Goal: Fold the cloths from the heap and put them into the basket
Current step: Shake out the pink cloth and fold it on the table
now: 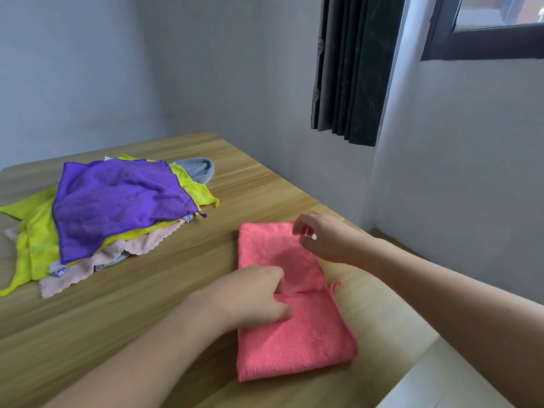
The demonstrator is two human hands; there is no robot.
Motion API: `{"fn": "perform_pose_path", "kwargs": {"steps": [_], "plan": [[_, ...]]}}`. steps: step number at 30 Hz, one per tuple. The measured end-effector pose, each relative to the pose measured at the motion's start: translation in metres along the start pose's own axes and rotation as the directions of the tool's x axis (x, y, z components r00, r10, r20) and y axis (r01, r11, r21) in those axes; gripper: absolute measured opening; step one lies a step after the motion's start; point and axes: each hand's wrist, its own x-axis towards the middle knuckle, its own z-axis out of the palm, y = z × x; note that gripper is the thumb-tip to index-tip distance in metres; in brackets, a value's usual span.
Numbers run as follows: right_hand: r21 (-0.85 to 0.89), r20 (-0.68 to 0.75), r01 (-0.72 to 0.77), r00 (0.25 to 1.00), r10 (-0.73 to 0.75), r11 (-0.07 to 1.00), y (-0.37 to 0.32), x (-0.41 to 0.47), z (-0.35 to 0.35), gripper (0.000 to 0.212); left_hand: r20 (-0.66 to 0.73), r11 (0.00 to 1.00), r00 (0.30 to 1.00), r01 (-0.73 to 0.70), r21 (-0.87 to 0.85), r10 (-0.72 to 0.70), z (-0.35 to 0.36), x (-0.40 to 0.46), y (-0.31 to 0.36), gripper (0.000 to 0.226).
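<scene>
On the wooden counter (123, 313) the left hand (250, 295) pinches the folded pink cloth (294, 328) in a tight grip, the right hand (326, 237) hovers loose above it, and the heap (112, 210) lies nearby.

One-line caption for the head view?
Both hands fold a pink cloth on the table beside the heap.

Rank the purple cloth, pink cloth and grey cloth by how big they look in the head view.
1. Purple cloth and pink cloth: alike; pink is folded and nearer, so unsure.
2. Grey cloth: smallest, mostly hidden under the heap.
</scene>
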Motion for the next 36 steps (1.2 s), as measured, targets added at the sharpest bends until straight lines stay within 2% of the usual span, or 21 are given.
{"fn": "perform_pose_path", "kwargs": {"steps": [2,4,6,8,11,13,16,19,21,22,23,25,27,31,36], "plan": [[0.195,0.121,-0.011,0.993,-0.013,0.981,-0.013,-0.019,-0.012,0.027,-0.008,1.0,1.0,-0.023,-0.017,0.023,-0.007,-0.005,-0.002,0.024],[0.274,0.312,-0.058,0.949,-0.032,0.96,-0.026,-0.038,-0.024,0.029,0.015,0.987,0.997,-0.07,-0.144,0.073,-0.015,-0.014,-0.007,0.019],[0.284,0.522,-0.156,0.853,-0.015,0.946,-0.032,-0.053,-0.032,0.018,0.021,0.943,0.992,-0.114,-0.313,0.127,-0.022,-0.022,-0.013,0.016],[0.234,0.627,-0.217,0.779,0.024,0.948,-0.033,-0.061,-0.04,0.006,0.001,0.877,0.988,-0.138,-0.461,0.156,-0.028,-0.028,-0.018,0.011],[0.178,0.626,-0.237,0.776,0.076,0.955,-0.032,-0.062,-0.051,0.005,-0.035,0.789,0.989,-0.138,-0.599,0.146,-0.037,-0.032,-0.024,0.006],[0.186,0.602,-0.226,0.795,0.071,0.956,-0.032,-0.057,-0.061,0.012,-0.043,0.781,0.993,-0.11,-0.615,0.106,-0.041,-0.032,-0.028,0.01],[0.223,0.61,-0.232,0.791,0.05,0.947,-0.034,-0.048,-0.075,0.009,-0.04,0.775,0.998,-0.068,-0.629,0.055,-0.042,-0.03,-0.034,0.011],[0.207,0.614,-0.256,0.785,0.078,0.944,-0.035,-0.034,-0.085,0.01,-0.122,0.619,0.992,-0.08,-0.782,-0.026,-0.038,-0.016,-0.038,0.008],[0.128,0.552,-0.245,0.823,0.136,0.961,-0.035,-0.019,-0.087,0.011,-0.18,0.501,0.974,-0.088,-0.861,-0.138,-0.036,0.004,-0.04,0.008],[0.07,0.504,-0.234,0.847,0.168,0.97,-0.034,-0.01,-0.086,0.012,-0.206,0.485,0.959,-0.088,-0.87,-0.195,-0.035,0.017,-0.042,0.009],[0.004,0.454,-0.221,0.869,0.195,0.975,-0.032,0.0,-0.084,0.014,-0.239,0.521,0.939,-0.079,-0.85,-0.247,-0.033,0.033,-0.044,0.009],[-0.122,0.374,-0.194,0.9,0.226,0.973,-0.028,0.018,-0.076,0.019,-0.321,0.685,0.893,-0.019,-0.728,-0.316,-0.027,0.061,-0.048,0.008],[-0.202,0.321,-0.198,0.912,0.256,0.959,-0.017,0.036,-0.058,0.02,-0.377,0.795,0.862,0.049,-0.605,-0.34,-0.019,0.086,-0.051,0.009],[-0.257,0.28,-0.257,0.903,0.326,0.932,0.008,0.056,-0.02,0.02,-0.387,0.875,0.856,0.141,-0.463,-0.342,-0.007,0.115,-0.058,0.01],[-0.213,0.218,-0.234,0.935,0.28,0.949,0.025,0.067,-0.011,0.019,-0.381,0.91,0.87,0.162,-0.381,-0.314,-0.003,0.132,-0.068,0.01]]}}
